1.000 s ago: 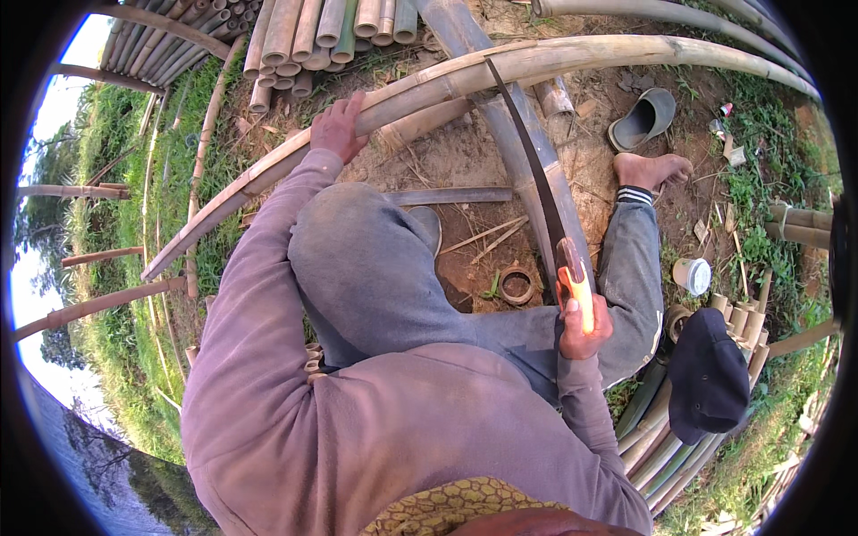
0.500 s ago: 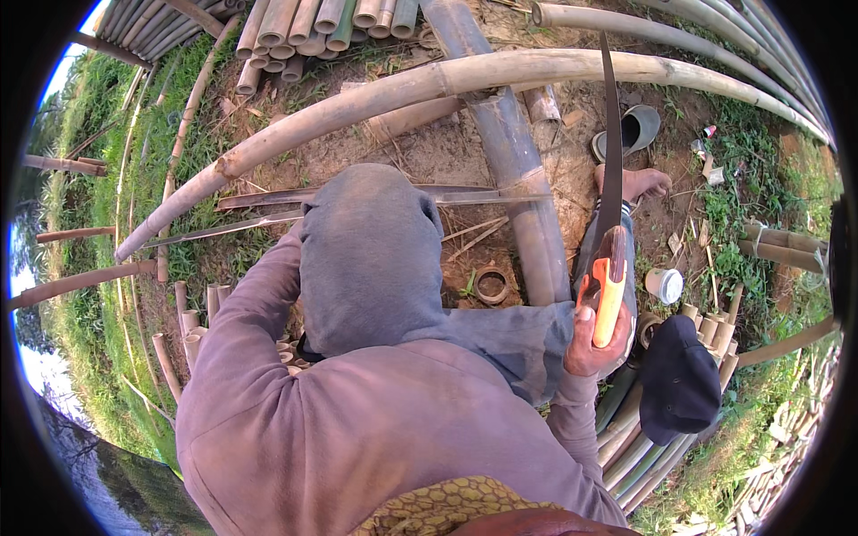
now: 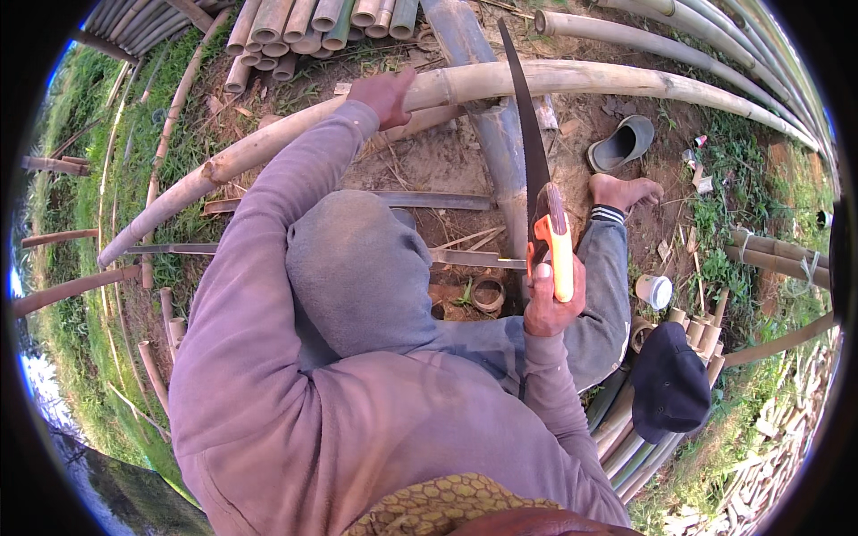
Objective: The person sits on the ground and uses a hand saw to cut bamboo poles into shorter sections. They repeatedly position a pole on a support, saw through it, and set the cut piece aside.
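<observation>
Gripping one saw (image 3: 539,192) in right hand (image 3: 551,299), left hand (image 3: 384,94) pressing one bamboo pole (image 3: 500,82)

Right hand (image 3: 550,299) grips saw (image 3: 536,188); left hand (image 3: 384,94) steadies bamboo pole (image 3: 572,80).
</observation>
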{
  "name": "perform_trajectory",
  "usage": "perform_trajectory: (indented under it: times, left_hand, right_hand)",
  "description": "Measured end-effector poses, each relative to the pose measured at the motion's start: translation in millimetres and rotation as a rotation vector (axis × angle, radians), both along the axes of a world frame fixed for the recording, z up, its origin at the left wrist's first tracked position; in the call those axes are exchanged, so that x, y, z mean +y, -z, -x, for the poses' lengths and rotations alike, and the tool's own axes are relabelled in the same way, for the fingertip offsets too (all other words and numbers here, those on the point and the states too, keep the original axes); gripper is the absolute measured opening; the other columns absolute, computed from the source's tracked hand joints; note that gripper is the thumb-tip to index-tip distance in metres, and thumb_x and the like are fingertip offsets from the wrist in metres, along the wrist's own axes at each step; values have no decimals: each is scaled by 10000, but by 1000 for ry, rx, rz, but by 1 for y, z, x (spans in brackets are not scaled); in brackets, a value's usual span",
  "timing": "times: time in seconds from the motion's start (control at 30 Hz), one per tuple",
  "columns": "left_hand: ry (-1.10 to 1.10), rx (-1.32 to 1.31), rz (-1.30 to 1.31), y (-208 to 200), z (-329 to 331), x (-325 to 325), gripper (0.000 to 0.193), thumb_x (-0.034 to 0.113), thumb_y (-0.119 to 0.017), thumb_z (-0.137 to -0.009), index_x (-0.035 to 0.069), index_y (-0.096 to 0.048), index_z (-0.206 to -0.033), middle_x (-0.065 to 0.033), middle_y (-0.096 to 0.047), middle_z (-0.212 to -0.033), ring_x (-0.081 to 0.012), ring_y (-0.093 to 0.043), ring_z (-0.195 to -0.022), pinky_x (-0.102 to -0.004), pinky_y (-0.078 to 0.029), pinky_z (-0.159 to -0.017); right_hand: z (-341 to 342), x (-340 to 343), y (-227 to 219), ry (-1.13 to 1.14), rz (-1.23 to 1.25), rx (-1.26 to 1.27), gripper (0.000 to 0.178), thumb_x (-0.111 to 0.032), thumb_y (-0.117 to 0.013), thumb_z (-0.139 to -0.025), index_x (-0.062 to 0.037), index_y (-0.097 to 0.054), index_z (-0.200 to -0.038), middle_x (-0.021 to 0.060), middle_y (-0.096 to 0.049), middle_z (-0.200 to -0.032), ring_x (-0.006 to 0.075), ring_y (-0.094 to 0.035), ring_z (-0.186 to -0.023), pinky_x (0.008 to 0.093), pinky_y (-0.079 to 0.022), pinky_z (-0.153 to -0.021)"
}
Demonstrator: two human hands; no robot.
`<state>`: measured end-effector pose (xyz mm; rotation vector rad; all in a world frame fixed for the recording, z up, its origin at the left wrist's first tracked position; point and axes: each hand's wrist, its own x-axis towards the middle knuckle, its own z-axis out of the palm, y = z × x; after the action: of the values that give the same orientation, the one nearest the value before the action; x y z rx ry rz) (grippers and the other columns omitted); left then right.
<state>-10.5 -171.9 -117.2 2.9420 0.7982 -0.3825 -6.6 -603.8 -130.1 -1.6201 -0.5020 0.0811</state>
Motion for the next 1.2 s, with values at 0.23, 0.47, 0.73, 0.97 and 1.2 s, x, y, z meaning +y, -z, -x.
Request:
perform_trajectory:
  times: [0.23, 0.47, 0.73, 0.97, 1.2]
  left_hand:
    - [7, -74, -11, 5, 51, 24, 816, 419, -824, -801, 201, -466, -1501, -177, -686, -1301, -402, -698, -1150, -517, -573, -967]
    - [21, -28, 11, 12, 70, 42, 902, 447, -837, -796, 185, -424, -1555, -208, -664, -1341, -423, -692, -1163, -521, -573, -969]
    - [143, -163, 61, -14, 24, 35, 914, 679, -604, -931, 98, -399, -1606, -232, -564, -1507, -416, -615, -1318, -507, -459, -1152]
    - [-245, -156, 389, 12, -40, 24, 753, 656, -431, -980, 87, -692, -1398, -191, -662, -1450, -374, -636, -1330, -512, -490, -1103]
    - [-316, -90, 344, 6, -43, 11, 713, 713, -483, -935, 226, -707, -1405, -102, -714, -1397, -314, -656, -1317, -487, -458, -1145]
  right_hand:
    - [13, 13, -5, -16, 18, -15, 309, -108, -715, -980, 82, -681, -1221, 139, -724, -1051, 220, -691, -926, 351, -546, -849]
    - [21, 65, -16, -97, 53, -217, 324, -168, -712, -1021, 77, -657, -1227, 87, -664, -1033, 162, -626, -888, 304, -508, -804]
    - [38, 85, 8, -94, -73, -124, 353, -135, -731, -1016, 84, -641, -1278, 142, -721, -1084, 184, -679, -947, 321, -545, -863]
    - [37, 88, -14, -87, -64, -100, 564, -302, -733, -1032, 123, -581, -1370, 193, -652, -1273, 242, -664, -1151, 343, -575, -950]
    - [29, 77, -3, -103, -5, -131, 579, -243, -724, -1035, 138, -550, -1435, 244, -652, -1354, 306, -668, -1219, 389, -547, -1026]
